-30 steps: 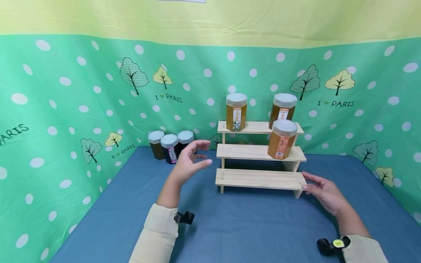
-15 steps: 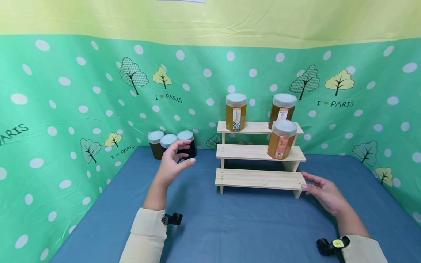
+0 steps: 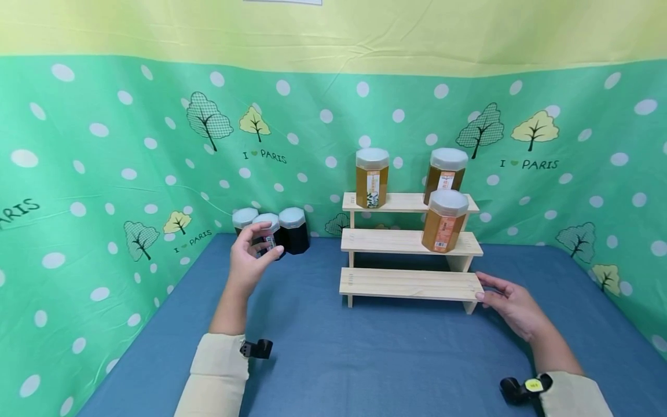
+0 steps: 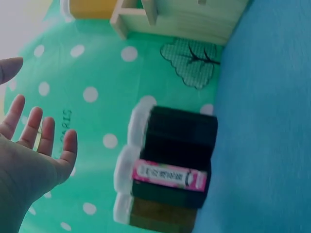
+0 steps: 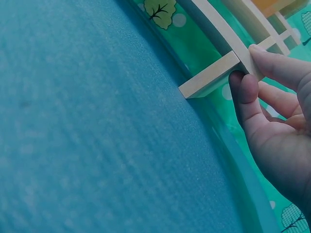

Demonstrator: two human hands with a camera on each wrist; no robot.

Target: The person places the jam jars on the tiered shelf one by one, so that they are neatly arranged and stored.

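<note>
My left hand [image 3: 249, 263] hovers in front of three dark jars with white lids, fingers loosely bent and holding nothing. The left wrist view shows a gap between that hand [image 4: 36, 155] and the jars. The middle jar [image 4: 170, 174] has a pink-edged label; a black jar [image 3: 294, 234] stands to its right, and a brownish jar [image 4: 163, 213] is on the other side. My right hand [image 3: 513, 307] pinches the right end of the lowest board of a three-step wooden display stand [image 3: 406, 284]; the right wrist view shows fingertips [image 5: 257, 53] on that board end.
On the stand's top step are an amber honey jar [image 3: 372, 179] at left and a darker one [image 3: 443, 174] at right. Another amber jar [image 3: 444, 226] stands on the middle step's right side. Blue cloth [image 3: 375, 359] covers the table; a green patterned curtain [image 3: 312, 133] hangs behind.
My left hand has moved left, from beside the stand to in front of the dark jars. The right hand stays at the stand's end, and the jars have not moved.
</note>
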